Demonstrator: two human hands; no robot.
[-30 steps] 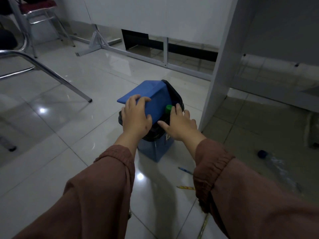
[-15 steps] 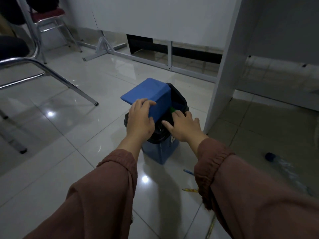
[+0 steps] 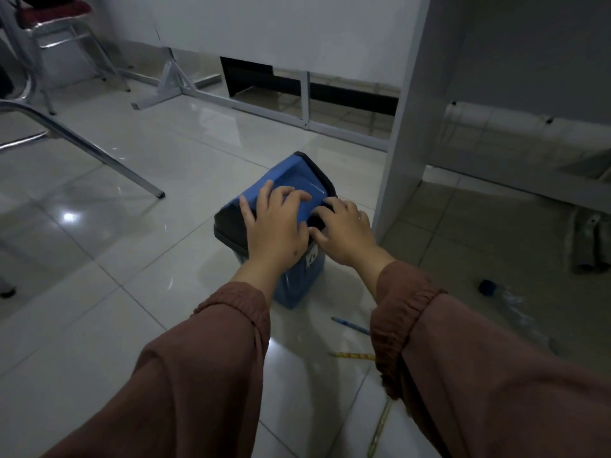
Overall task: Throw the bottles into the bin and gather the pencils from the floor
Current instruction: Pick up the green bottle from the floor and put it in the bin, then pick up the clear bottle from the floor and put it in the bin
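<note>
You're looking down at a glossy tiled floor [image 3: 139, 233], with a white desk panel [image 3: 403, 143] standing just right of the bin and a metal chair leg [image 3: 99, 153] off to your left. The blue bin [image 3: 297, 279] sits on the floor right in front of you, a black liner folded over its rim, and its blue swing lid [image 3: 297, 180] is tilted — your hands cover the opening, so what's inside can't be seen from here.

Your left hand [image 3: 276, 223] lies flat on the lid, fingers spread across it. Your right hand [image 3: 345, 231] is at the bin's right rim, fingers curled down at the gap beside the lid; can't tell if it's got anything in it.

Over on the right, well apart from the bin, a clear plastic bottle [image 3: 515, 312] with a dark blue cap lies on its side on the floor. Nearer you there's a blue pencil [image 3: 350, 326] just beside your right sleeve [image 3: 406, 322], a yellow pencil [image 3: 352, 356] a bit closer in, and a greenish pencil [image 3: 380, 428] lower down — all flat on the tiles.
</note>
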